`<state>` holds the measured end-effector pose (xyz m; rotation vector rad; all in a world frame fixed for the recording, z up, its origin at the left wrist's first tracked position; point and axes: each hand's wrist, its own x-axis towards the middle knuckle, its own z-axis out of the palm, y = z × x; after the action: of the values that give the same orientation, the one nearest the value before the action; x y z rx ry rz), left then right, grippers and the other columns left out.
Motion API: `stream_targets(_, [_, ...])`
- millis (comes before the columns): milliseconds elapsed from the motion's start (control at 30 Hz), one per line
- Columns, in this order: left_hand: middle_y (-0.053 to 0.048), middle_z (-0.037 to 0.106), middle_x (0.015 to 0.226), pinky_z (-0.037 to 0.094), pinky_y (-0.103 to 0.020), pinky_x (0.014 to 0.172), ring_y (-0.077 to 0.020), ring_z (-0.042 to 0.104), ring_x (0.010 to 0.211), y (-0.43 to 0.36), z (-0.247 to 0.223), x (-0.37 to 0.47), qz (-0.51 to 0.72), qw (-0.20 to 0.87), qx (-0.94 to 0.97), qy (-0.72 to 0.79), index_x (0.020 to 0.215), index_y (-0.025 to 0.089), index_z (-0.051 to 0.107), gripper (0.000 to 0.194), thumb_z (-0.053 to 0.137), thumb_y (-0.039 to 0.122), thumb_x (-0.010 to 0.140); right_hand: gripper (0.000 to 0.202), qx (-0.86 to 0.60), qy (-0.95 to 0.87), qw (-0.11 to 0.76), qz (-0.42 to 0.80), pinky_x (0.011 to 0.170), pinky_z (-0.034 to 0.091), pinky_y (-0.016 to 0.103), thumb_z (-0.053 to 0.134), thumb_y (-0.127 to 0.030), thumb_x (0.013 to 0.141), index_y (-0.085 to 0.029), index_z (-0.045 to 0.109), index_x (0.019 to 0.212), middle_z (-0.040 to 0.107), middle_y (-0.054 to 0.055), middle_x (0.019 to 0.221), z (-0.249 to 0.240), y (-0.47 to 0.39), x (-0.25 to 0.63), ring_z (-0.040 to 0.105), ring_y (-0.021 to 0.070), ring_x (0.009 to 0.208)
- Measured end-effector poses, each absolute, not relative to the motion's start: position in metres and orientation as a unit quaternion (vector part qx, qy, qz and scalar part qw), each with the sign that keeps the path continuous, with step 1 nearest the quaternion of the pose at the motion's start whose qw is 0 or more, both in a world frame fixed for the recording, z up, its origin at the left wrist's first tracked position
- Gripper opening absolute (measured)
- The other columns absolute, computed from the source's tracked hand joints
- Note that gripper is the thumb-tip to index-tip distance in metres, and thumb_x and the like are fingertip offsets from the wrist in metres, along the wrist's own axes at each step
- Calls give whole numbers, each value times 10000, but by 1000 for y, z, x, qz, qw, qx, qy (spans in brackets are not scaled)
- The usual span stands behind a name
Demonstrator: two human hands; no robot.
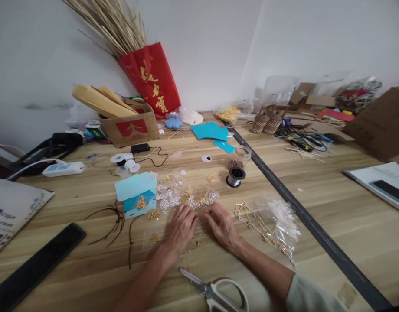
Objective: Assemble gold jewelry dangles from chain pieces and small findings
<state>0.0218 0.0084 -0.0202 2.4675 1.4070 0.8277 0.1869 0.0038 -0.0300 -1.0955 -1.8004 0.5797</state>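
Observation:
In the middle of the table my left hand (182, 229) rests with its fingers curled together at the near edge of a spread of gold and silver beads (188, 198). Close by on the right, my right hand (223, 226) has thumb and fingers pinched; whatever lies in either grip is too small or hidden to name. A thin gold beaded strand (196, 246) lies on the wood between my forearms. Small piles of gold beads (153, 213) sit left of my left hand. Scissors (212, 288) with pale handles lie nearest me, their blades pointing up and left.
Right of my hands are gold chains (261, 227) and a clear plastic bag (284, 221). A wire spool (235, 177) stands beyond them. Blue cards (136, 186), black cords (113, 225) and a long black object (40, 264) lie leftward. A dark strip (284, 190) crosses the table.

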Motion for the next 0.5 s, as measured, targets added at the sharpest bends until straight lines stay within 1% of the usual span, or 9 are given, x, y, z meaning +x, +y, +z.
stream_targets(100, [-43,616,730,453,-314,702,-192,540,758,9,-17,22,354,169,785,479,698,167,605,137,537,82,781,93,-438,-731,469,231,662,412,303,476,-178,883,-188,540,817,568,37,758,-29,3,187,506,172,728])
stream_targets(167, [-33,634,705,461,-282,670,-170,569,705,9,-14,21,389,253,736,493,686,161,615,118,549,83,746,90,-429,-734,476,222,659,412,302,477,-179,885,-189,537,818,569,37,760,-28,2,187,507,172,728])
stream_targets(300, [-27,672,706,478,-242,632,-150,608,660,11,-14,17,411,437,611,517,705,151,653,56,604,176,718,72,-401,-752,485,196,668,415,305,481,-177,886,-193,530,836,565,36,773,-30,1,187,508,171,738])
stream_targets(367, [-19,678,687,475,-226,621,-141,607,645,12,-14,15,424,487,558,521,691,148,667,60,650,204,679,63,-386,-763,485,182,678,418,313,479,-172,885,-194,526,850,559,37,779,-31,0,187,507,174,749])
stream_targets(500, [-7,691,653,471,-202,624,-124,610,627,13,-14,14,444,550,472,527,659,146,689,92,721,196,588,62,-370,-779,478,167,698,427,334,469,-167,888,-196,522,874,560,48,796,-30,-1,188,510,189,783])
